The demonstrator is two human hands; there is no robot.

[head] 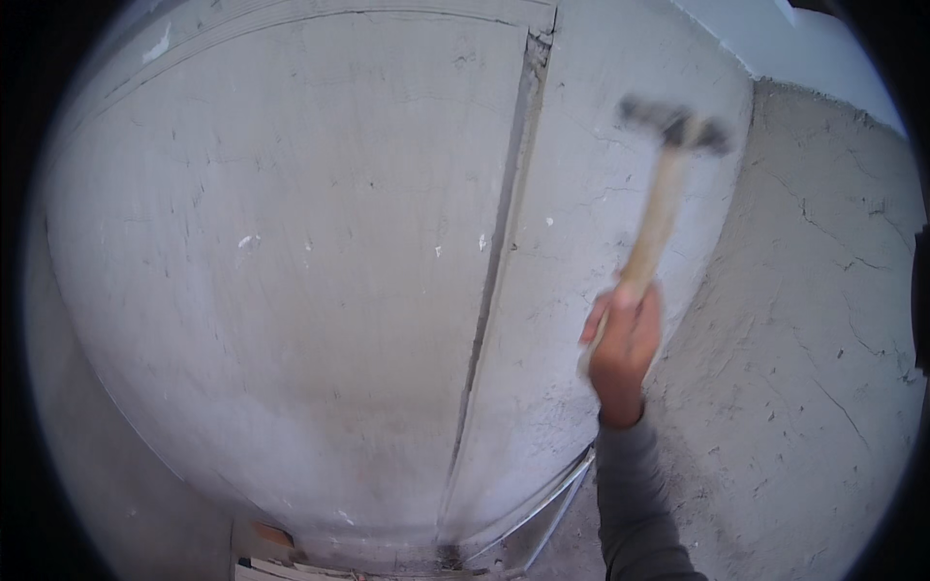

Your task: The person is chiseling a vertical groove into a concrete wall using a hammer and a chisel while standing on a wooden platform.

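Observation:
My right hand (623, 356), in a grey sleeve, grips a hammer by the lower part of its pale wooden handle (657, 218). The dark metal hammer head (676, 127) points up, blurred, in front of the plastered wall (349, 218). Left of the hammer, a narrow chased groove (501, 240) runs down the wall from near the top to the floor. Its upper end is rough and broken. My left hand is out of view.
A second rough wall (821, 290) with cracks meets this one at a corner on the right. Metal strips (541, 508) lean low near the corner. Pale boards (290, 571) and an orange-brown block (272, 534) lie at the wall's foot. Above right is a white ceiling (814, 51).

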